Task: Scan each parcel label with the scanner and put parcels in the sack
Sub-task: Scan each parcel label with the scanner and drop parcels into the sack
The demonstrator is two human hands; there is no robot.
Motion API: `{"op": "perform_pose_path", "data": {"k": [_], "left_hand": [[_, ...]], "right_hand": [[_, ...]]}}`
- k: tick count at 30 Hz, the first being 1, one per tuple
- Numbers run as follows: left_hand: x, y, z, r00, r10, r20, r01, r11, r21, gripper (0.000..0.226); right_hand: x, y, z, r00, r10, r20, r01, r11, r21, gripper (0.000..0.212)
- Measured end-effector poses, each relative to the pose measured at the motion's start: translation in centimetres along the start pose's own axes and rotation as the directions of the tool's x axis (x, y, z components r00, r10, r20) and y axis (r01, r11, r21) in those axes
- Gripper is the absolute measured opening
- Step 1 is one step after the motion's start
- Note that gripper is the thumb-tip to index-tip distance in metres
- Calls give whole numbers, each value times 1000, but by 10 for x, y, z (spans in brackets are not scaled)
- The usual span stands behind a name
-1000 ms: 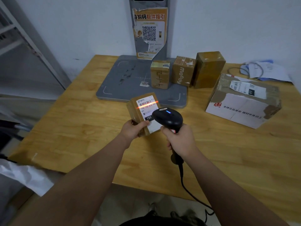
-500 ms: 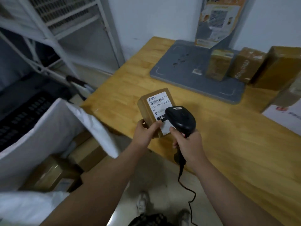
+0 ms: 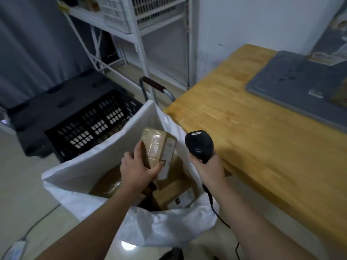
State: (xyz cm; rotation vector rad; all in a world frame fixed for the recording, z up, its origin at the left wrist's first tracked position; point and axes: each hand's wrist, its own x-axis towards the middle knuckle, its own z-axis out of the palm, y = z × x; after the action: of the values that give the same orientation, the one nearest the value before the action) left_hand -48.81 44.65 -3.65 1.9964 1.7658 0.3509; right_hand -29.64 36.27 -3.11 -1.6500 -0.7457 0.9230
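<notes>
Small taped parcel (image 3: 157, 147) held over the open white sack (image 3: 97, 162), centre of frame.

The left hand (image 3: 138, 168) grasps the brown cardboard parcel, thumb and fingers wrapped round its lower end, its label facing right; other boxes (image 3: 172, 192) lie inside the sack below. The right hand (image 3: 208, 168) clenches the handle of the black barcode scanner (image 3: 199, 145), its cord trailing down. At right is the wooden table (image 3: 244, 128) with a grey pad (image 3: 300, 79); a black crate (image 3: 90, 124) sits at left.

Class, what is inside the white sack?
Brown boxes lie inside the sack; the left hand holds another parcel over them. The hand and that parcel cover the rest.
</notes>
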Motion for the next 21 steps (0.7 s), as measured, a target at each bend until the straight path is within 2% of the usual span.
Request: {"op": "perform_pose_path", "data": {"k": [2, 3, 7, 11, 14, 17, 19, 21], "left_hand": [[19, -18, -11, 996, 83, 20, -85, 953, 292, 95], [30, -25, -13, 990, 131, 45, -138, 913, 383, 93], [64, -28, -2, 936, 317, 155, -344, 724, 598, 81], [69, -32, 33, 895, 327, 304, -445, 608, 657, 65], [69, -32, 47, 880, 273, 389, -472, 595, 650, 50], [73, -16, 49, 889, 259, 377, -448, 654, 610, 32], [75, -2, 48, 891, 314, 328, -449, 725, 523, 28], [75, 16, 48, 874, 402, 272, -485, 752, 447, 27]], "right_hand": [[6, 3, 25, 999, -16, 38, 20, 996, -93, 23], [9, 4, 35, 998, -23, 51, 29, 991, -128, 25], [18, 13, 53, 999, 2, 37, 7, 970, -244, 29], [20, 12, 58, 1000, 21, 2, -20, 970, -243, 23], [18, 10, 55, 1000, 24, -14, -27, 971, -238, 18], [16, 11, 45, 999, 33, -34, -41, 970, -239, 22], [16, 11, 34, 996, 51, -73, -67, 969, -238, 19], [15, 12, 17, 989, 59, -134, -91, 966, -243, 17]]}}
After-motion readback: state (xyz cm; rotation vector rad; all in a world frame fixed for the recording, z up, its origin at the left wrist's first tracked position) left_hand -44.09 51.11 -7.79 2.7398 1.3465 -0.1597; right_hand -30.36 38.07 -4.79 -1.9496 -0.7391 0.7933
